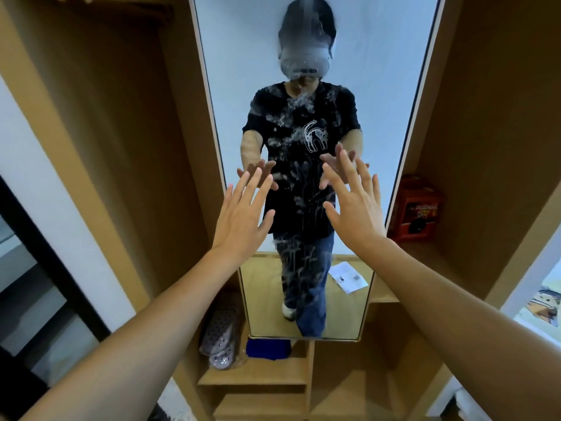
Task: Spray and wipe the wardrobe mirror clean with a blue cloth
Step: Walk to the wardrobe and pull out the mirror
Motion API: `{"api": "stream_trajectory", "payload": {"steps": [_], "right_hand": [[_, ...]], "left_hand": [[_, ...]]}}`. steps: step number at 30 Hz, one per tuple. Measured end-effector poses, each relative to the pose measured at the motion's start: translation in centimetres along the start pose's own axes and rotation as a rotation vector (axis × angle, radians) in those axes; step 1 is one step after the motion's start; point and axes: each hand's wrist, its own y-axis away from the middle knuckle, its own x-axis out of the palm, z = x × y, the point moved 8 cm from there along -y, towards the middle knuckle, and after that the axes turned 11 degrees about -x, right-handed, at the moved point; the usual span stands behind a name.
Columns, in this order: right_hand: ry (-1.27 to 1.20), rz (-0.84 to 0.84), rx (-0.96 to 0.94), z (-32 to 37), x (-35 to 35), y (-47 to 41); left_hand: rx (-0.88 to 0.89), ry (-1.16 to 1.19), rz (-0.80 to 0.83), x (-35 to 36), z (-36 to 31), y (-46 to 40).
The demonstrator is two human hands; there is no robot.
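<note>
Head view shows the left hand [239, 214] and right hand [355, 205] raised before the wardrobe mirror [230, 71], fingers spread wide and holding nothing. White spray streaks run down the middle of the glass. A blue cloth [268, 348] lies folded on the shelf [252, 375] just below the mirror, beside a pair of slippers [218, 338].

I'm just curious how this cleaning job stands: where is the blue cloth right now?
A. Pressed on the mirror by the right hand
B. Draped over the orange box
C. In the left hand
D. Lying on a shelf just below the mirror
D: the blue cloth lies on the shelf under the mirror, while the left hand and right hand are raised, fingers spread and empty.
</note>
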Motion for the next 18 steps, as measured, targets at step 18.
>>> {"api": "stream_trajectory", "payload": {"steps": [18], "right_hand": [[-0.228,0.410,-0.068,15.4,11.9,15.2]], "left_hand": [[-0.391,0.075,0.389,4.3,10.4,23.2]]}}
